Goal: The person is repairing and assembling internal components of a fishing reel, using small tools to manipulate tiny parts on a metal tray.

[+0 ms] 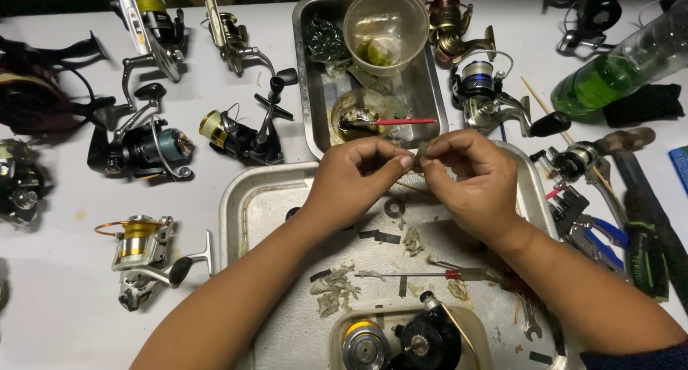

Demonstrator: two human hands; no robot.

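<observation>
A small part [421,149], too tiny to identify, is pinched between both hands at the frame's centre, above the metal tray [236,198]. The left hand [355,176] and right hand [469,176] are nearly closed, fingertips meeting on it. Fine fitting or cleaning seems in hand; steady, delicate finger control is called for.

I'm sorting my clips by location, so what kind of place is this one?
Probably a fishing reel repair bench, at home or in a small shop. Many spinning reels lie across the white table, metal trays hold small parts, and both hands, left hand and right hand, pinch a tiny piece together.
</observation>
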